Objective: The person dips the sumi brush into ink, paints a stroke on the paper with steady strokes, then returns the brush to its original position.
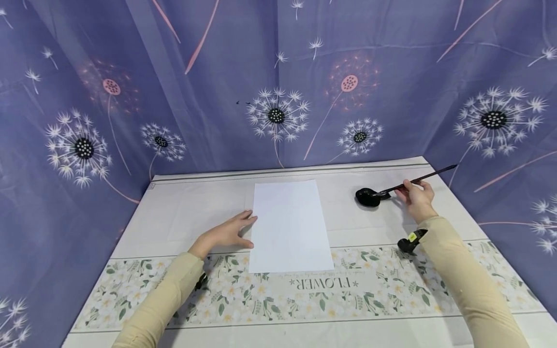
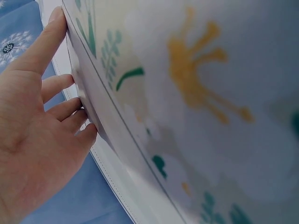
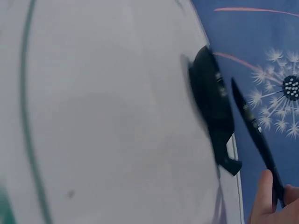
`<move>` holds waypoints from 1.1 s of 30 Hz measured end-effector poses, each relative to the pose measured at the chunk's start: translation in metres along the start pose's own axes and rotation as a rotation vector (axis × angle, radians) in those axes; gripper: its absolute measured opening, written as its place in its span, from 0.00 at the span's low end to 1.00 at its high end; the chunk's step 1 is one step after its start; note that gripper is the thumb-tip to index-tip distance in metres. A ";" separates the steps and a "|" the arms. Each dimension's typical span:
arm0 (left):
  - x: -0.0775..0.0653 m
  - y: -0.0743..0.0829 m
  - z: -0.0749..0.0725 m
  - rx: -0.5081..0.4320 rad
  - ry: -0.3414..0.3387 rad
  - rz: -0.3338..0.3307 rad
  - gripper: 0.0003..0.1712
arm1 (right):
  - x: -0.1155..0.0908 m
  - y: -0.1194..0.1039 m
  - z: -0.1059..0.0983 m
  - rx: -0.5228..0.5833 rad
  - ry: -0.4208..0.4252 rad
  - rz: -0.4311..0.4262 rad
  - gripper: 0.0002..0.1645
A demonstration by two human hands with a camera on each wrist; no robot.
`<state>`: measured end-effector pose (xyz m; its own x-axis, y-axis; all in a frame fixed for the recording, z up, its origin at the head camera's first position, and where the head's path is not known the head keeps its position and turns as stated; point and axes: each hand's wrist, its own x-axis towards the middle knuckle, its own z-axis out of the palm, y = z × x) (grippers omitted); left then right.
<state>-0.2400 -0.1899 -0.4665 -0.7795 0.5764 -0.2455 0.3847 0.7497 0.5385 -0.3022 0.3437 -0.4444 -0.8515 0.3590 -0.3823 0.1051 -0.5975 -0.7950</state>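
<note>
A blank white sheet of paper (image 1: 289,227) lies flat in the middle of the table. My left hand (image 1: 226,234) rests at its left edge with the fingers extended; the left wrist view shows this hand (image 2: 42,116) palm side, fingertips against the tabletop. At the right, my right hand (image 1: 418,199) pinches the shaft of a thin dark paintbrush (image 1: 437,173). Its dark bristle end is down by a small black dish with a short handle (image 1: 367,197). In the right wrist view the brush (image 3: 259,135) appears beside the dish (image 3: 210,98); whether they touch cannot be told.
The table has a white cover with a floral band (image 1: 296,309) across the front, lettered FLOWER. A blue-purple curtain (image 1: 217,130) with dandelion prints surrounds the back and sides. A black wrist camera (image 1: 409,244) hangs by the right forearm.
</note>
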 end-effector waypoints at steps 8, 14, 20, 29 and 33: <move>0.000 -0.001 0.000 -0.014 0.009 0.003 0.55 | 0.004 0.000 -0.003 0.026 0.007 0.022 0.16; -0.001 -0.001 0.000 -0.022 0.006 -0.003 0.55 | 0.005 0.001 -0.004 0.055 -0.014 0.051 0.14; -0.001 -0.001 0.001 -0.024 0.010 0.006 0.56 | 0.005 0.001 -0.004 0.046 -0.017 0.062 0.13; -0.003 0.001 -0.001 -0.043 0.009 -0.003 0.55 | 0.004 0.001 -0.004 0.025 -0.009 0.060 0.15; -0.003 0.002 -0.001 -0.036 0.008 -0.001 0.55 | 0.001 0.001 -0.001 0.031 -0.041 0.061 0.15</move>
<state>-0.2374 -0.1908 -0.4639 -0.7836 0.5731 -0.2396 0.3660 0.7376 0.5674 -0.3022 0.3437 -0.4463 -0.8643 0.2923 -0.4093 0.1415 -0.6396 -0.7556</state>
